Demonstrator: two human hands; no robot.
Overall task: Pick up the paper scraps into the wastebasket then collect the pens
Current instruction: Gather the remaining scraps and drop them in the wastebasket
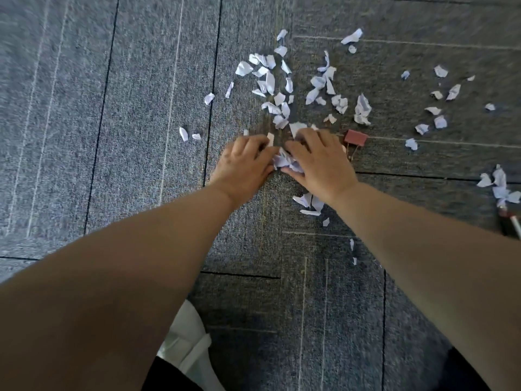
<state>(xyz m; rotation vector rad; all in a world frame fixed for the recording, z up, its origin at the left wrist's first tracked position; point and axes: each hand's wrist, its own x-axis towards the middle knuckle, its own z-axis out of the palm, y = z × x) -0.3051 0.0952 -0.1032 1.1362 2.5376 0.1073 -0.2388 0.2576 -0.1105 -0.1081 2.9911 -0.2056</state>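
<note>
Head view: left hand (242, 163) and right hand (320, 160) low on carpet floor (141, 136), fingers of both curled in, clamped on a bunch of paper scraps (284, 162) between them. More scraps lie scattered beyond. Red binder clip (355, 137) just beside right hand. Pen (507, 222) at right edge.

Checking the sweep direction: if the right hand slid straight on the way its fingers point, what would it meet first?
Probably the white paper scrap lying just beyond the right hand; the red binder clip sits off to its side, out of line.
</note>
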